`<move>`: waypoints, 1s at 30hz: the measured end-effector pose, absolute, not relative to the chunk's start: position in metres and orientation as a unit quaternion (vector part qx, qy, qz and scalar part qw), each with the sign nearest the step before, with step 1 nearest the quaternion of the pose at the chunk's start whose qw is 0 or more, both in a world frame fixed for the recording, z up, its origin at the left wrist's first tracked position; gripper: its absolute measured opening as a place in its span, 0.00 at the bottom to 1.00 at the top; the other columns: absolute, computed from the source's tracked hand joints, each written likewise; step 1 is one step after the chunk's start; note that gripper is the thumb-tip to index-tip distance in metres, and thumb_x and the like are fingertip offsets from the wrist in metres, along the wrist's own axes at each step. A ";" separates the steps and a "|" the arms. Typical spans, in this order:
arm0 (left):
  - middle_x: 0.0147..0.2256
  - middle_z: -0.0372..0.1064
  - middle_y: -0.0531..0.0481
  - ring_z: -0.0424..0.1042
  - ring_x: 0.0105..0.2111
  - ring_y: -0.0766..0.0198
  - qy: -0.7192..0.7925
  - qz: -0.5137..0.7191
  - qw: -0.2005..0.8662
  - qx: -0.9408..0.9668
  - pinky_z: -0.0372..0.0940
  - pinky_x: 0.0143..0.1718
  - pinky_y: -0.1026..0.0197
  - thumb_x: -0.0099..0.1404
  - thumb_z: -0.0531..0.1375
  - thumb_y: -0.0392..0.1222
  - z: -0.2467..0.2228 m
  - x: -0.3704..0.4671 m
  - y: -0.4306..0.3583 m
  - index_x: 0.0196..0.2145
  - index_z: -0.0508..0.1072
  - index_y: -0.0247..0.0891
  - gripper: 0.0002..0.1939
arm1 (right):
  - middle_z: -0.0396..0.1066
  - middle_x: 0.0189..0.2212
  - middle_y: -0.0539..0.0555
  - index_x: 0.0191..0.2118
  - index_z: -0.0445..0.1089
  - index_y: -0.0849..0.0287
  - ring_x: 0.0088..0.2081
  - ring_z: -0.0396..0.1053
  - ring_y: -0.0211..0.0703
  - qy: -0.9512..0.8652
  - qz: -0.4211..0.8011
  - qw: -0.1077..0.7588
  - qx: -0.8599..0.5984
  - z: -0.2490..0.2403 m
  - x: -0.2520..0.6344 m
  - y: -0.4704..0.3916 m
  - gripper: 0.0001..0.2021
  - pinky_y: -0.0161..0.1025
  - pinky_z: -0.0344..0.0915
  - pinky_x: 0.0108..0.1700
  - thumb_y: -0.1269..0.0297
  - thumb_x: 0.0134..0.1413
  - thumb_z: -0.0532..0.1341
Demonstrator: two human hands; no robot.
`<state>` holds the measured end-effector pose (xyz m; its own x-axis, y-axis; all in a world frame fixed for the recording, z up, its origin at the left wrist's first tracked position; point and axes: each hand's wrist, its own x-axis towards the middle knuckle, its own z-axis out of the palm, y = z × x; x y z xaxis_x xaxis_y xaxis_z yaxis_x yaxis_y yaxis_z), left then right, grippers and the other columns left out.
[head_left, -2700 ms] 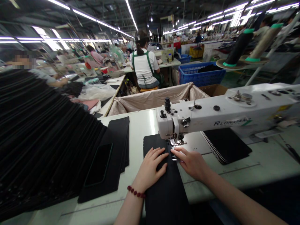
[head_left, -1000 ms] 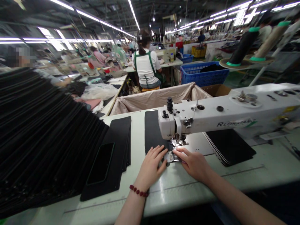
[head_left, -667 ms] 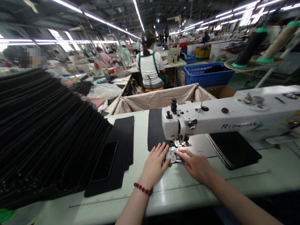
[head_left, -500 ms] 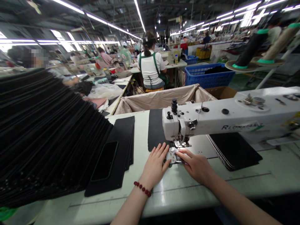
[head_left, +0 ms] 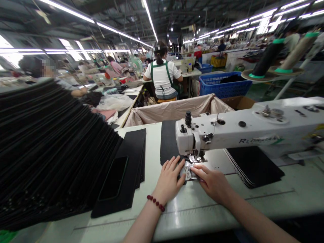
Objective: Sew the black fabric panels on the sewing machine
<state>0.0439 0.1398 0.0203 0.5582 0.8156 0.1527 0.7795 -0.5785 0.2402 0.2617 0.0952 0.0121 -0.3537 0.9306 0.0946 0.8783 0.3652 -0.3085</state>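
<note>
My left hand (head_left: 169, 180) lies flat with fingers spread, its fingertips on the near edge of a black panel (head_left: 167, 141) beside the needle area of a white sewing machine (head_left: 222, 133). The panel runs back under the left side of the machine head. My right hand (head_left: 214, 184) is at the metal guide (head_left: 188, 170) in front of the presser foot (head_left: 193, 158). Its index finger stretches onto the guide; the other fingers are curled together underneath, and whatever they pinch is hidden. A red bead bracelet (head_left: 156, 202) circles my left wrist.
A tall stack of black panels (head_left: 50, 152) fills the left; a phone (head_left: 113, 178) lies on more panels beside it. Another panel pile (head_left: 255, 165) sits under the machine arm. Behind stand a cloth-lined bin (head_left: 167, 113), a blue basket (head_left: 224, 84) and a seated person (head_left: 162, 76).
The view has tilted slightly, so the table sits a little lower in it. Both hands keep nearly the same place at the guide. The seated person's arms have spread outward.
</note>
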 end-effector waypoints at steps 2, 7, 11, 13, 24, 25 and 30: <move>0.65 0.45 0.52 0.44 0.65 0.56 0.440 0.125 0.083 0.886 0.44 0.63 0.44 0.69 0.50 0.45 0.020 0.045 0.141 0.64 0.49 0.48 0.27 | 0.58 0.60 0.48 0.61 0.55 0.47 0.49 0.68 0.45 -0.816 0.102 0.129 -0.555 0.012 0.261 0.095 0.28 0.42 0.65 0.45 0.73 0.55 0.52; 0.65 0.44 0.53 0.43 0.65 0.57 0.433 0.125 0.087 0.889 0.42 0.64 0.44 0.69 0.50 0.44 0.018 0.046 0.143 0.64 0.48 0.47 0.28 | 0.60 0.59 0.49 0.61 0.56 0.47 0.48 0.68 0.44 -0.815 0.104 0.133 -0.554 0.014 0.261 0.095 0.28 0.41 0.65 0.44 0.72 0.54 0.52; 0.65 0.44 0.51 0.42 0.65 0.56 0.431 0.129 0.075 0.890 0.42 0.64 0.43 0.68 0.50 0.43 0.017 0.047 0.142 0.64 0.47 0.46 0.29 | 0.60 0.59 0.49 0.60 0.57 0.47 0.48 0.68 0.44 -0.813 0.107 0.139 -0.555 0.015 0.261 0.094 0.27 0.41 0.65 0.45 0.72 0.54 0.52; 0.65 0.44 0.51 0.42 0.65 0.56 0.431 0.132 0.071 0.890 0.41 0.64 0.43 0.68 0.50 0.43 0.017 0.047 0.141 0.65 0.47 0.46 0.29 | 0.60 0.58 0.50 0.60 0.57 0.48 0.48 0.68 0.44 -0.813 0.107 0.141 -0.555 0.016 0.261 0.094 0.27 0.40 0.64 0.46 0.72 0.55 0.52; 0.66 0.39 0.47 0.38 0.66 0.55 0.454 0.146 0.050 0.878 0.39 0.64 0.45 0.67 0.51 0.45 0.012 0.046 0.142 0.66 0.42 0.41 0.33 | 0.61 0.58 0.51 0.60 0.58 0.48 0.48 0.69 0.45 -0.803 0.121 0.147 -0.565 0.020 0.260 0.094 0.26 0.41 0.64 0.46 0.71 0.55 0.53; 0.66 0.39 0.46 0.38 0.66 0.55 0.457 0.145 0.049 0.876 0.39 0.64 0.45 0.67 0.51 0.45 0.011 0.046 0.142 0.66 0.42 0.40 0.33 | 0.61 0.58 0.50 0.60 0.58 0.48 0.48 0.68 0.45 -0.803 0.122 0.151 -0.564 0.020 0.260 0.094 0.26 0.42 0.64 0.46 0.71 0.55 0.53; 0.63 0.52 0.43 0.50 0.63 0.54 0.475 0.150 0.039 0.866 0.43 0.63 0.47 0.66 0.53 0.49 0.018 0.049 0.142 0.64 0.49 0.38 0.32 | 0.62 0.57 0.50 0.59 0.58 0.48 0.48 0.68 0.46 -0.795 0.142 0.179 -0.563 0.019 0.261 0.093 0.25 0.42 0.63 0.46 0.71 0.55 0.53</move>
